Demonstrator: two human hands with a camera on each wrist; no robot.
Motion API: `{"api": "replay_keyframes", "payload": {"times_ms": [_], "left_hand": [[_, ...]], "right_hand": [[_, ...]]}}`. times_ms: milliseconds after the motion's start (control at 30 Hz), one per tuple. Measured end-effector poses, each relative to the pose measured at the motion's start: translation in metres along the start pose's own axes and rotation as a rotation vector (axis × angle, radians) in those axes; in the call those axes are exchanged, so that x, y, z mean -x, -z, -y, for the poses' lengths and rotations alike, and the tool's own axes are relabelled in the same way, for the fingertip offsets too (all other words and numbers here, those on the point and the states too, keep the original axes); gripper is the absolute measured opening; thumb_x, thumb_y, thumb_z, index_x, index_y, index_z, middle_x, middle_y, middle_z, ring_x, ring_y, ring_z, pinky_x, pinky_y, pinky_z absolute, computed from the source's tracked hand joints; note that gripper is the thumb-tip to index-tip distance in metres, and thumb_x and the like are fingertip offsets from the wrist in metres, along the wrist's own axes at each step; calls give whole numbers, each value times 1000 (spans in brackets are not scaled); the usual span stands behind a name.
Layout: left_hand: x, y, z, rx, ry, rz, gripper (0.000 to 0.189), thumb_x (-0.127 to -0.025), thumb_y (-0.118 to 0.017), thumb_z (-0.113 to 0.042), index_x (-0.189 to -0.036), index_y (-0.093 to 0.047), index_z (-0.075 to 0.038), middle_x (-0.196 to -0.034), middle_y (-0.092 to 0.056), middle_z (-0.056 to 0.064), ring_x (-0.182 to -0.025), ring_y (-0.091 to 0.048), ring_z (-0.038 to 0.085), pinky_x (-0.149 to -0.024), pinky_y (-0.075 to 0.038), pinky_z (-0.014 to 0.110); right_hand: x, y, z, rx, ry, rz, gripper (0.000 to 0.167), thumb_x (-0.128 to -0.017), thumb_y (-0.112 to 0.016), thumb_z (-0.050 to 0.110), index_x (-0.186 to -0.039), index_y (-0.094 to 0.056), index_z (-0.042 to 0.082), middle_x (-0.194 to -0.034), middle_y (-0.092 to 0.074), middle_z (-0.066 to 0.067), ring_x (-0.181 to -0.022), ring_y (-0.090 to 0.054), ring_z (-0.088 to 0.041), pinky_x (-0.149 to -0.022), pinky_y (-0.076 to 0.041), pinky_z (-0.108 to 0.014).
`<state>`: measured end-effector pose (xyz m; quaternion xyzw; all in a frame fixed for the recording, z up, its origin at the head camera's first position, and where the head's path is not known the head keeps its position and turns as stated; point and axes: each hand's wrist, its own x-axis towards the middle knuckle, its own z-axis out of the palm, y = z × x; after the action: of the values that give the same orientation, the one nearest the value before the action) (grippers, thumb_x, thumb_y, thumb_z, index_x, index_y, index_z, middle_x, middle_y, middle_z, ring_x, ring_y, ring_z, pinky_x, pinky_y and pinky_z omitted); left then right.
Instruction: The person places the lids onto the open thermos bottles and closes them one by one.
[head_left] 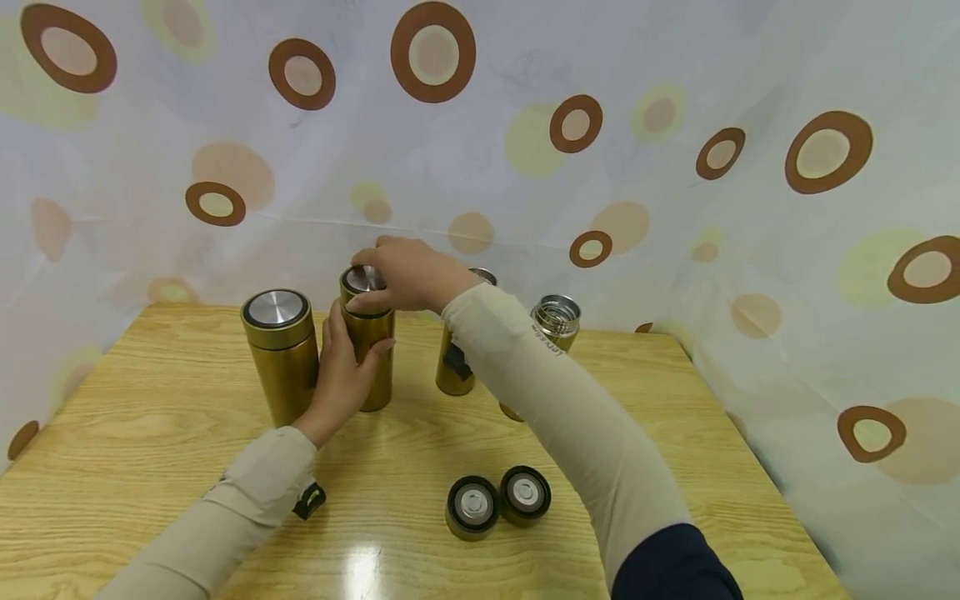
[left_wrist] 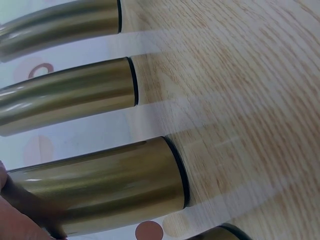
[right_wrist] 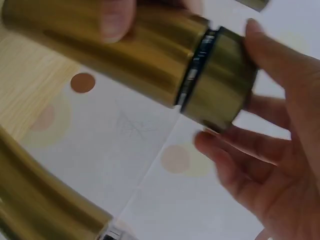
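A gold thermos bottle point(head_left: 380, 371) stands upright on the wooden table, left of centre. My left hand point(head_left: 343, 379) grips its body from the left, thumb across the front, as the right wrist view also shows. At the top, my right hand point(head_left: 412, 273) holds the lid point(right_wrist: 220, 80) by its rim between thumb and fingers. A narrow dark gap shows between lid and body in the right wrist view. Just left of my left hand stands a wider gold bottle point(head_left: 283, 367) with its silver-topped lid on. Part of the left hand point(left_wrist: 17, 220) shows at that view's edge.
Two lidless gold bottles stand to the right: one point(head_left: 453, 379) partly behind my right forearm, another point(head_left: 557, 317) beyond it. Two removed lids, one point(head_left: 472, 508) beside the other point(head_left: 525, 496), lie underside up near the front. A patterned cloth point(head_left: 510, 200) hangs behind the table point(head_left: 405, 550).
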<state>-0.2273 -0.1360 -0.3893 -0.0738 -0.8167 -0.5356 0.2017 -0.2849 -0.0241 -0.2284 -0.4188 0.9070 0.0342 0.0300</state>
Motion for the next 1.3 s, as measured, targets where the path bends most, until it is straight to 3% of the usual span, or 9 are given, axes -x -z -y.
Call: {"api": "replay_keyframes", "payload": {"times_ms": [200, 333, 500, 700, 867, 967, 1100, 1200, 1300], "left_hand": [[1, -1, 1, -26, -18, -1, 81, -95, -60, -26, -152, -4, -10, -140, -27, 26, -128, -38, 39, -107, -33, 52], [1, -1, 2, -17, -48, -10, 86, -95, -60, -24, -153, 1, -7, -142, -26, 26, -128, -38, 39, -107, -32, 51], [0, -1, 2, 10, -48, -1, 87, -96, -60, -25, -153, 4, -8, -147, -21, 25, -133, -34, 37, -110, -29, 51], [0, -1, 3, 12, -34, -3, 87, -96, -60, -26, -153, 3, -8, -149, -19, 23, -136, -32, 36, -112, -27, 50], [0, 0, 3, -7, -21, 4, 84, -96, -59, -29, -153, 0, -8, -147, -21, 23, -136, -30, 37, -111, -28, 51], [0, 0, 3, -10, -18, 14, 81, -97, -58, -28, -152, -3, -7, -146, -21, 23, -136, -29, 38, -111, -27, 53], [-1, 0, 3, -5, -13, 28, 83, -97, -56, -29, -153, 2, -10, -149, -17, 24, -138, -25, 38, -112, -24, 55], [-1, 0, 3, -1, 3, 30, 85, -97, -56, -31, -153, 5, -12, -147, -19, 23, -136, -29, 37, -111, -26, 54], [-1, 0, 3, 2, 15, 25, 85, -96, -57, -32, -153, 4, -14, -144, -22, 22, -131, -35, 37, -109, -30, 53]], "right_hand": [[-4, -20, 13, 185, -138, -221, 64, -88, -49, 68, -106, -59, 7, -97, -60, -6, -82, -60, -18, -72, -54, -28], [-5, -26, 23, 270, -218, -339, 64, -89, -44, 70, -87, -62, 9, -81, -60, -4, -66, -61, -16, -57, -54, -26], [-5, -30, 29, 354, -280, -421, 61, -89, -41, 71, -69, -52, 15, -64, -47, 1, -50, -49, -9, -44, -46, -20], [-4, -34, 31, 326, -311, -463, 61, -88, -43, 72, -65, -48, 16, -62, -43, 2, -47, -44, -8, -40, -40, -18], [1, -28, 32, 268, -330, -364, 67, -84, -39, 78, -85, -58, 13, -74, -55, -1, -59, -56, -15, -49, -49, -26], [8, -17, 28, 207, -249, -239, 70, -85, -45, 73, -123, -56, 15, -113, -61, -7, -98, -62, -24, -77, -55, -36], [13, -2, 15, 83, -34, -77, 68, -92, -61, 45, -150, -30, 27, -156, -25, -7, -141, -26, -29, -107, -37, -49], [14, 5, 5, -18, 76, 27, 63, -95, -60, 16, -150, -32, 30, -160, -15, -5, -145, -15, -30, -111, -31, -47], [13, 10, -1, -75, 114, 111, 67, -94, -51, -4, -149, -35, 30, -160, -15, -5, -146, -12, -32, -111, -33, -43]]}}
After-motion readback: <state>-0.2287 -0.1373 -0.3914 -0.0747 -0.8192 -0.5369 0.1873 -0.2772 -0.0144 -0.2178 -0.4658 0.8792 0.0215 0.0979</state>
